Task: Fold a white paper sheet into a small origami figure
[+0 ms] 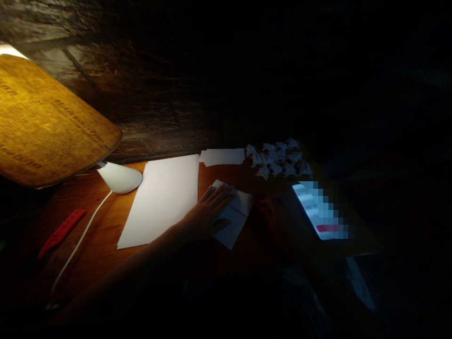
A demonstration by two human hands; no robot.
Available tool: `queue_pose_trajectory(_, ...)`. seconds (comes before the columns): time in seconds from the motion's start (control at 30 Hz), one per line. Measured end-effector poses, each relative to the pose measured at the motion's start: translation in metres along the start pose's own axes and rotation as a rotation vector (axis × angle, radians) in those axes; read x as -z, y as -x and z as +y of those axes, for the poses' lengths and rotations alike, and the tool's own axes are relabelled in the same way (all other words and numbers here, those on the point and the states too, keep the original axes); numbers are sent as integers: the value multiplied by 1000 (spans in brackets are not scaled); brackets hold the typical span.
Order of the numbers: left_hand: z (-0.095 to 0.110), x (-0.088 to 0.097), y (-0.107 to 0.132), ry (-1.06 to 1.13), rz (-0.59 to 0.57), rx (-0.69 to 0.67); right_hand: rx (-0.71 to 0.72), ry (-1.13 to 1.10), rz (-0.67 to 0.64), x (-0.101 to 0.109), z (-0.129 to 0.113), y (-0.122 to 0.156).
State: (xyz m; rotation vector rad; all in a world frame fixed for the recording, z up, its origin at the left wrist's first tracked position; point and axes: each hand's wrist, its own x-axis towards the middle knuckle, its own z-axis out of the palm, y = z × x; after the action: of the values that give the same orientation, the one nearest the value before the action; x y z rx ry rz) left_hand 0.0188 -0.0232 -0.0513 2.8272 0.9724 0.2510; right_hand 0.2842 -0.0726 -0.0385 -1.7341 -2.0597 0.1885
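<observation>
Paper [233, 231], angular, under left hand [213, 207]

A shaded lamp [52, 127] and wooden table [115, 207] suggest home.

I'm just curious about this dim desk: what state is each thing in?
Creased sheet: lying flat, partly covered
Left hand: open, palm down on that sheet
Right hand: in shadow, pose unclear
Lamp: lit
Phone: screen lit
Large sheets: stacked, unfolded
Smaller papers: stacked unevenly
Paper pieces: folded, clustered together
Red tool: lying flat
White cord: slack
</observation>
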Motion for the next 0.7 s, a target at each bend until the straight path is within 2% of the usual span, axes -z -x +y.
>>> queue_pose_trajectory(0.33, 2, 7, -1, 29, -13, 5, -42, 43, 2, -3, -8, 1)
queue_pose_trajectory(0.47, 2, 6, -1, 16, -16, 4, -21, 26, 9, -1, 5, 1)
queue_pose_trajectory(0.6, 0, 4, 1, 6, -19, -13, -102, 71, 50, 1, 22, 5)
queue_pose_trajectory(0.7, -1, 2, 1, 16, 5, -15, -70, 45, 63, -2, 26, 8)
